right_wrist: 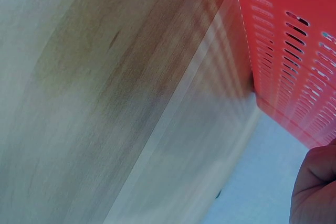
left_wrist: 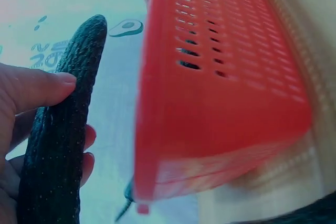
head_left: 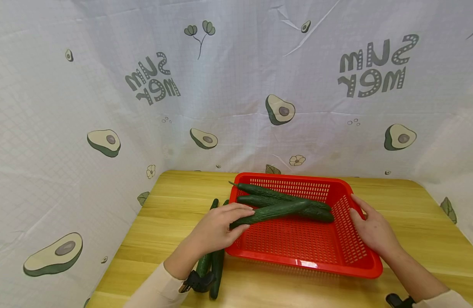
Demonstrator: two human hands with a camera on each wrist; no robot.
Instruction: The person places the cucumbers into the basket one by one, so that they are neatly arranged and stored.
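My left hand (head_left: 221, 224) grips one end of a dark green cucumber (head_left: 275, 212), thumb on one side and fingers on the other. That cucumber slants over the left rim of a red plastic basket (head_left: 298, 263), its far end overlapping two cucumbers inside. Of those two, the rear cucumber (head_left: 267, 191) pokes its thin stem over the left rim, and the other cucumber (head_left: 321, 214) lies just in front. In the left wrist view the bumpy held cucumber (left_wrist: 63, 129) stands apart from the basket wall (left_wrist: 226, 108). My right hand (head_left: 376, 231) holds the basket's right rim.
Left of the basket, two more cucumbers (head_left: 218, 269) lie side by side on the wooden table (head_left: 144, 248), partly hidden under my left hand and wrist. A white curtain (head_left: 236, 85) printed with avocados hangs behind the table and along its sides.
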